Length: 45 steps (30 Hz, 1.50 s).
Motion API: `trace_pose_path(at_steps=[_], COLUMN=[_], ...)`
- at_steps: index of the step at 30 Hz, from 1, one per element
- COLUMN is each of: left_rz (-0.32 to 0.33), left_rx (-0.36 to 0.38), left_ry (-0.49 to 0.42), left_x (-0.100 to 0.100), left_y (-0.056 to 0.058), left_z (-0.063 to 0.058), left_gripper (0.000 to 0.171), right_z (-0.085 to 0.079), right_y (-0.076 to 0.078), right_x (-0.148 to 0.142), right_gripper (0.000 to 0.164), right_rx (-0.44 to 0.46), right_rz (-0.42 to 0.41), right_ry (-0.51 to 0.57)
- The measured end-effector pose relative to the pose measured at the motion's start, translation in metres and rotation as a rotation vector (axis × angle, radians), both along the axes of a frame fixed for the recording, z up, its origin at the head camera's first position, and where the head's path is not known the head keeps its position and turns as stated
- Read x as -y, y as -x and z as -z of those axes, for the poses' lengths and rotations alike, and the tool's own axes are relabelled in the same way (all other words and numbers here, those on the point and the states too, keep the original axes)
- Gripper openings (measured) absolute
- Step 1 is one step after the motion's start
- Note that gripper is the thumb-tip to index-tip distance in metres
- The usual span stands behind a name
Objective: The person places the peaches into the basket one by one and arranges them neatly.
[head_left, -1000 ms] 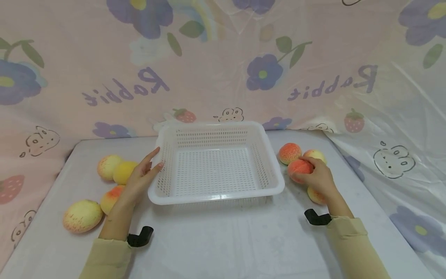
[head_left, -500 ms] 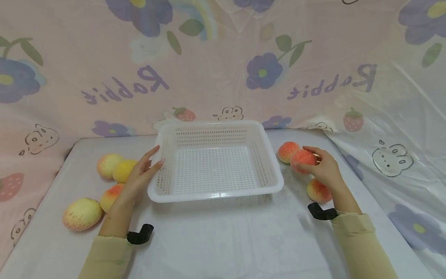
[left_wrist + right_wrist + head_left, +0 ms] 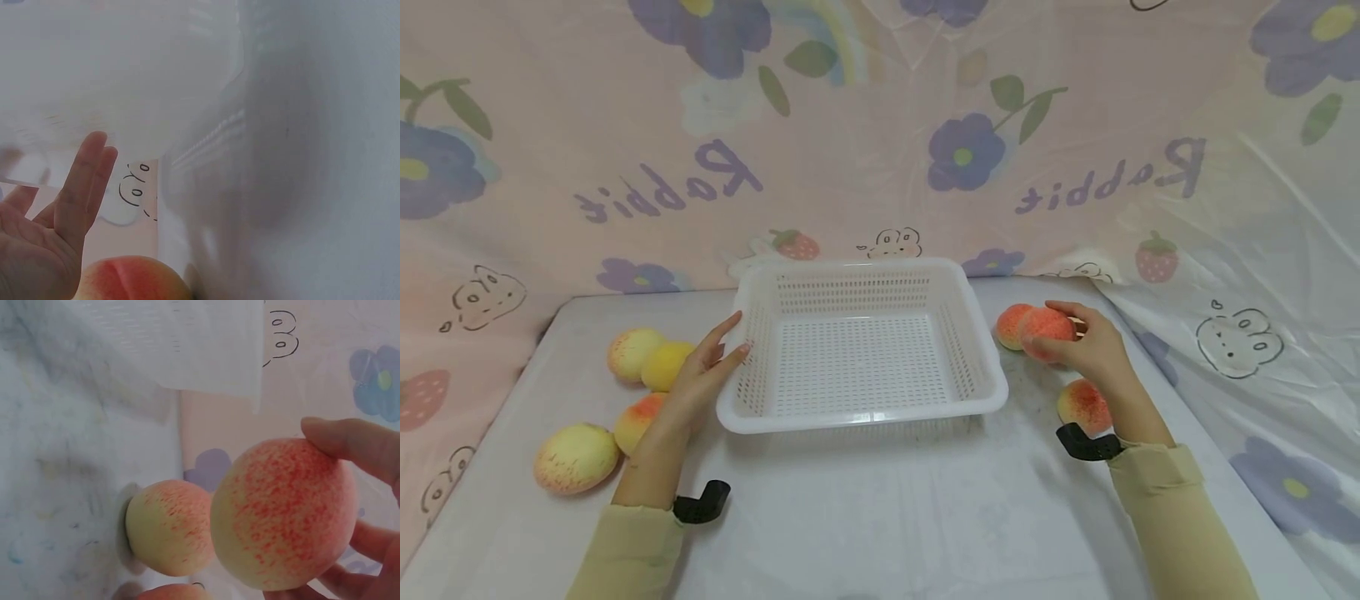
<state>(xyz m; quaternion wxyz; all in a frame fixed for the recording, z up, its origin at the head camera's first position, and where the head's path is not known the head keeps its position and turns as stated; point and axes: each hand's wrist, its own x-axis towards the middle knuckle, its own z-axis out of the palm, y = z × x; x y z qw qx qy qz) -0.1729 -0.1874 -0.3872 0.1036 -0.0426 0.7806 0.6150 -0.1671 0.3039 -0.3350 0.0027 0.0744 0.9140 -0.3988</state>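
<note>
A white perforated plastic basket stands in the middle of the table in the head view. My left hand is at its left side, fingers extended and fingertips at the rim; the left wrist view shows straight fingers by the basket's wall. A red-speckled peach is gripped by my right hand between thumb and fingers, raised off the table in the right wrist view. Behind it another peach lies on the table. A red and yellow peach lies below my right wrist.
Left of the basket lie a pale peach, a yellow round fruit, a red-topped peach partly behind my forearm, and a large pale peach. A printed curtain hangs behind the table.
My right hand has lifted the peach and moved it slightly up and away, uncovering the red and yellow peach below. My left hand has stayed at the basket.
</note>
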Motion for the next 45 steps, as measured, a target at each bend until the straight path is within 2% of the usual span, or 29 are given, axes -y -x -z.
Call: trace_pose_path(at_steps=[6,13,20,26,36,45], left_rz=[-0.010,-0.014,-0.012,-0.017,-0.018,-0.013], left_rx=[-0.002,-0.001,0.002,0.010,0.002,0.006], left_ry=[-0.019,-0.034,-0.052,-0.037,-0.032,-0.009], left_x=[0.001,0.001,0.001,0.001,0.001,0.000], left_y=[-0.001,-0.002,-0.002,-0.002,-0.002,-0.002], left_z=[0.001,-0.001,-0.003,-0.004,-0.005,-0.005], left_gripper=[0.064,0.064,0.064,0.064,0.064,0.064], right_z=[-0.010,-0.019,-0.027,-0.033,-0.040,-0.044], right_y=[0.007,0.015,0.022,0.027,0.037,0.045], right_x=[0.008,0.017,0.024,0.033,0.049,0.065], right_gripper=[0.076,0.074,0.076,0.073,0.072,0.068], right_rx=[0.002,-0.063,-0.030,-0.035,-0.065,-0.050], right_rz=[-0.009,-0.042,-0.055,-0.078,-0.127,-0.123], right_ry=[0.008,-0.031,-0.055,-0.066,-0.043,0.032])
